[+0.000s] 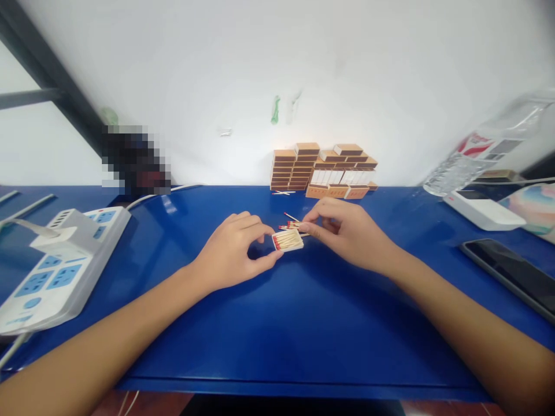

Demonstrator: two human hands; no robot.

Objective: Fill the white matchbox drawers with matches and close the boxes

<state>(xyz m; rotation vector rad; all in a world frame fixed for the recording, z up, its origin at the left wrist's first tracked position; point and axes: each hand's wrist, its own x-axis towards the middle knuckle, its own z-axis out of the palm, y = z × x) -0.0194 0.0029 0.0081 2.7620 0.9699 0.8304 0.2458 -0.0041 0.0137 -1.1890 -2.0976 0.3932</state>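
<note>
Between thumb and fingers, my left hand [236,249] grips a small white matchbox tray [295,247] by its left end. Red-tipped matches [286,239] lie side by side in the tray. Just right of it, my right hand [347,231] pinches several matches [295,224] whose red heads point left, above the tray's far edge. One match [290,216] sticks out at an angle near the fingertips. Behind the hands, against the wall, stand stacked matchboxes [291,170], with a few loose matches [284,192] at their foot.
A white power strip [87,289] with a plugged-in adapter lies at left on the blue table [281,346]. On the right are a phone [515,271], a white device [485,211] and a clear plastic bottle [472,150]. A white wall [208,69] bounds the back.
</note>
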